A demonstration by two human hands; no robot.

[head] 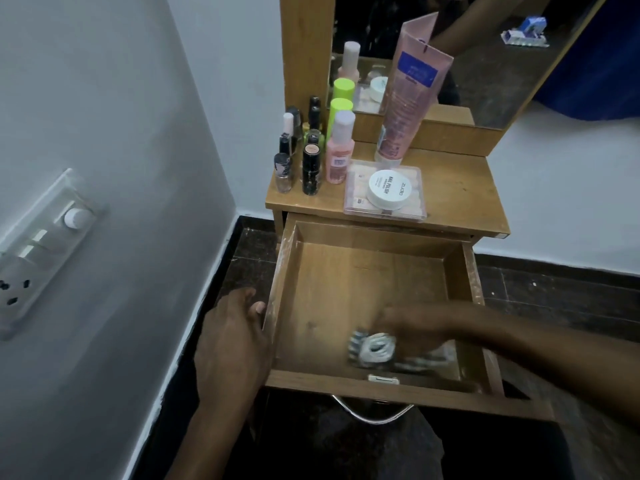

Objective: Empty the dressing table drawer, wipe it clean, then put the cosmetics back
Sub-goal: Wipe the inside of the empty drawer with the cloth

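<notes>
The wooden drawer is pulled out and holds no cosmetics. My right hand is inside it near the front, blurred, pressing a grey-and-white cloth on the drawer floor. My left hand grips the drawer's left wall from outside. The cosmetics stand on the dressing table top: small nail polish bottles, a pink bottle, two bottles with lime-green caps, a tall pink tube, and a white jar on a clear flat box.
A mirror rises behind the table top. A white wall with a switch panel stands close on the left. The floor is dark tile. A metal handle hangs on the drawer front.
</notes>
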